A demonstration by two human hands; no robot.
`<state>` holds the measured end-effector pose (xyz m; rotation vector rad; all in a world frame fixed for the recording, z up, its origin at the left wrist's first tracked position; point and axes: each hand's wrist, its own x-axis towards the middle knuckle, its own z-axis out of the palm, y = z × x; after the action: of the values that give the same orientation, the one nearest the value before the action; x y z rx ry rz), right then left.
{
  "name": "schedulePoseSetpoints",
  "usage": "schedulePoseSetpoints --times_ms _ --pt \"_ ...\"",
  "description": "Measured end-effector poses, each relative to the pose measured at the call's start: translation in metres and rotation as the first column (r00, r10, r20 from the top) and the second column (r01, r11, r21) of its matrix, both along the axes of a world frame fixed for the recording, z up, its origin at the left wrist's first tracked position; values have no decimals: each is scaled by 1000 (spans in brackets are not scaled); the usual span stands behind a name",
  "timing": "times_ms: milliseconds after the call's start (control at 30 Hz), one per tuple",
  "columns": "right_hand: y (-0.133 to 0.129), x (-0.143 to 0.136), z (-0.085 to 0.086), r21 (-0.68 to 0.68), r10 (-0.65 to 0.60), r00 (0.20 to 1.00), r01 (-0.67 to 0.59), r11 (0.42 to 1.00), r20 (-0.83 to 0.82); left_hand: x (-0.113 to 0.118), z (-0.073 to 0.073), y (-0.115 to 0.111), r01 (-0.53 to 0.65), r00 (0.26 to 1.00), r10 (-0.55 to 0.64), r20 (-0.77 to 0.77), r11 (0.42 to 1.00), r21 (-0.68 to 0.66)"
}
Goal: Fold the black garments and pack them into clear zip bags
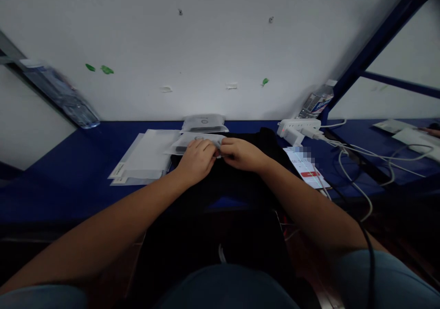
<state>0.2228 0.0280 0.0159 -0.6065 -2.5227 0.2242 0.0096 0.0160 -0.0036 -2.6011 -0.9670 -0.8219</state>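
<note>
Blue covers the flat tabletop [68,162], whose back edge meets a white upright panel [220,47]. Near that edge, in the middle, the person's two bare hands meet over a frosted, translucent white pouch with a dark insert [182,143]. The left hand [198,160] and the right hand [240,153] both pinch the pouch at its right end, fingers curled in and fingertips close together; the exact fingertip contact is hidden. The pouch's left end sticks out past the left hand, above a crumpled black cloth [240,180] that spreads toward the front edge.

Just behind, a second frosted white pouch with dark contents [204,124] lies near the panel, leaving little room beyond the hands. To the left, a fanned stack of flat, translucent white bags [147,153] lies near the pouch; farther left the blue surface is bare, with wide room as far as a clear plastic bottle [63,96] by the panel.

The right side is tighter: a lit phone [307,168] lies beside the right forearm, with a white power strip [300,126] behind it, a clear, labelled bottle [316,102] near the panel and looping white cables [359,187]. Another person's hand [432,131] shows at the right border.
</note>
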Motion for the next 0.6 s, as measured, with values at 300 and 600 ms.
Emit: schedulePoseSetpoints --times_ms 300,600 --pt "-1 -2 0 -32 6 998 -8 999 -69 0 0 0 16 999 -15 38 1000 -18" --pt "1 -2 -2 50 18 997 -14 999 -72 0 1 -2 20 998 -17 57 998 -55"
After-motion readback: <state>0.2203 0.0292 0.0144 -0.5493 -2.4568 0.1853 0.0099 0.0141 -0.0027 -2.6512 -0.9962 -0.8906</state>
